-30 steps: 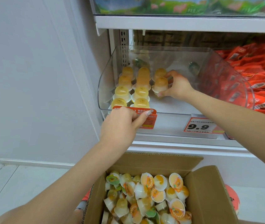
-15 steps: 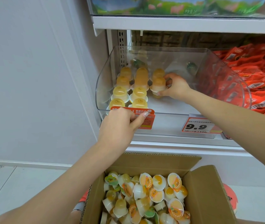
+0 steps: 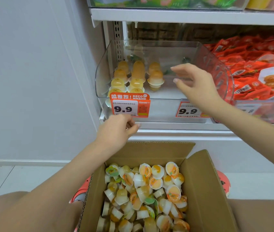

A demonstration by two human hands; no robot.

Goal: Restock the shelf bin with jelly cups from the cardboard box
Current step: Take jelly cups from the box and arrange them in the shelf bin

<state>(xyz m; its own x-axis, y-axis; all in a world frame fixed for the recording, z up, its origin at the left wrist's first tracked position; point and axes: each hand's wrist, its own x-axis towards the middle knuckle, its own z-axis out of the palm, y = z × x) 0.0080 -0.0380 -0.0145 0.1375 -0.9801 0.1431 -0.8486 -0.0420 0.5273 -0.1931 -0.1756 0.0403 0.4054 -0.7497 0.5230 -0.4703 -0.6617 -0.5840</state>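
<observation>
Currently the right hand [image 3: 194, 84] hovers empty, fingers spread, beside the stacked jelly cups [image 3: 155, 77] at the left of the shelf bin [image 3: 216, 67], and, brushing them, could topple that stack, while the left hand [image 3: 117, 131], fingers curled, seems empty above the cardboard box [image 3: 204, 190].

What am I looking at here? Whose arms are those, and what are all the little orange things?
The picture comes from a camera worn on a person's head, so you see their own two arms reaching out. They are filling a clear shelf bin with jelly cups. Neat rows of jelly cups stand upside down in the bin's left part. Below, an open cardboard box holds a loose heap of more cups. The right hand hovers open over the bin, holding nothing. The left hand is lower, by the orange price tag reading 9.9; its fingers are curled, but I cannot see anything in its grip. Red snack packets lie next door.
</observation>
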